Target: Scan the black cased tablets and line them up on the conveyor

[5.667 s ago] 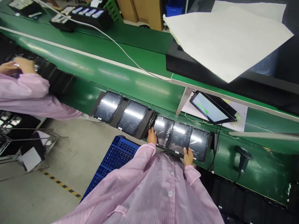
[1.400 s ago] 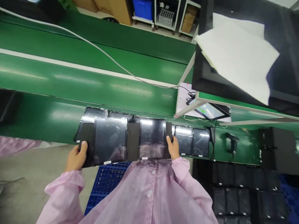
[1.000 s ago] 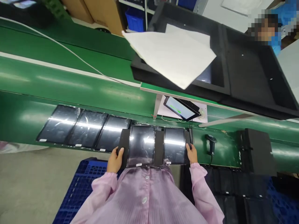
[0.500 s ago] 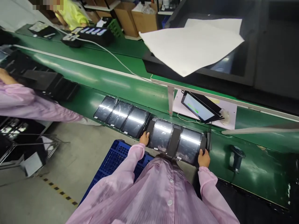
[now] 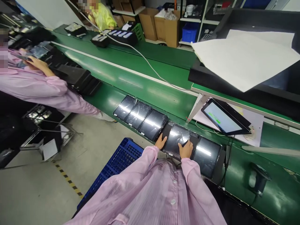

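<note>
A black tray (image 5: 194, 143) lies before me on the green bench and bears two dark, film-wrapped flat screens. My left hand (image 5: 161, 141) is closed on the tray's left end, with its thumb by the left-hand screen (image 5: 175, 137). At that screen's right edge is my right hand (image 5: 186, 150), its thumb over the glass and its fingers in the gap between the screens; it grips the edge. The right-hand screen (image 5: 207, 156) lies untouched. Left of the tray, several similar screens (image 5: 138, 115) lie side by side in a row.
A lit tablet (image 5: 222, 118) leans under a raised shelf, and a handheld scanner (image 5: 259, 181) stands right. White sheets (image 5: 246, 56) top a black case. A blue pallet (image 5: 117, 162) is on the floor. A co-worker's pink sleeve (image 5: 53, 90) is at left; another person stands behind the bench.
My right hand has left the tray's right end and moved left to the left-hand screen's right edge. My left hand stays at the tray's left end. The view has swung left.
</note>
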Action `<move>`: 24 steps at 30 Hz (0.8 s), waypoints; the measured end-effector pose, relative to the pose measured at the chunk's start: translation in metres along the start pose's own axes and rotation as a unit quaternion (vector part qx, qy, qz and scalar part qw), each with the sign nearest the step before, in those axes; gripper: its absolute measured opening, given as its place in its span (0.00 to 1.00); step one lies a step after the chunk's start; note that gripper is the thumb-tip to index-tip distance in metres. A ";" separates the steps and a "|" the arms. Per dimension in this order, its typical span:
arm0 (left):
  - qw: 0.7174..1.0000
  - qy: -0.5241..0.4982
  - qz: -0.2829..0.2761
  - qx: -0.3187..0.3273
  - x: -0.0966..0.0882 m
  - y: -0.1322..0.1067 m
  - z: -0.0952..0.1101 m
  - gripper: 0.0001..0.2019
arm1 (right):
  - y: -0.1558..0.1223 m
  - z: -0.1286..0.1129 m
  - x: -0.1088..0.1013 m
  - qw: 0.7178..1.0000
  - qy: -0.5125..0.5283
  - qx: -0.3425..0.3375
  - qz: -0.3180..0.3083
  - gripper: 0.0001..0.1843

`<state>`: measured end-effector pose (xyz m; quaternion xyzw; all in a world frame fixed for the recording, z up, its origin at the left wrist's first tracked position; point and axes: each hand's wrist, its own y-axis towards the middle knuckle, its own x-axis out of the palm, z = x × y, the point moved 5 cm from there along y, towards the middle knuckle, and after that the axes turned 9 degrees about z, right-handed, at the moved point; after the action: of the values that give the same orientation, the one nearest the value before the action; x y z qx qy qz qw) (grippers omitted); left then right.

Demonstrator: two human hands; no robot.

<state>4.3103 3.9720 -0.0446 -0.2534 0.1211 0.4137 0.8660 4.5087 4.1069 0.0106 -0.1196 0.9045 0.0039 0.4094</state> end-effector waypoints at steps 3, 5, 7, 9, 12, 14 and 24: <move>0.999 -0.023 -0.024 -0.008 -0.002 0.001 -0.002 0.37 | -0.001 -0.007 0.015 1.000 0.023 -0.005 0.020 0.41; 0.999 -0.029 -0.038 -0.002 -0.004 0.003 -0.001 0.37 | -0.006 -0.007 0.024 0.999 0.044 0.004 0.012 0.40; 0.999 -0.027 -0.044 0.007 -0.007 0.006 0.001 0.36 | -0.011 -0.010 0.035 0.997 0.069 0.016 -0.005 0.39; 0.999 -0.015 -0.048 0.013 -0.009 0.010 0.004 0.35 | -0.015 -0.014 0.045 0.995 0.097 0.035 -0.012 0.39; 0.998 0.013 -0.060 0.024 -0.009 0.017 0.009 0.33 | -0.019 -0.018 0.050 0.990 0.128 0.063 -0.016 0.38; 0.997 0.037 -0.063 0.027 -0.008 0.020 0.010 0.33 | -0.017 -0.015 0.038 0.988 0.143 0.041 -0.033 0.36; 0.988 0.136 -0.021 -0.063 -0.006 0.001 -0.020 0.31 | 0.025 0.142 -0.133 0.950 -0.136 0.192 0.203 0.55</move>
<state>4.3058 3.9577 -0.0592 -0.3641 0.2062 0.3638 0.8322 4.6925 4.1739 0.0125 0.1493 0.8290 -0.0703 0.5344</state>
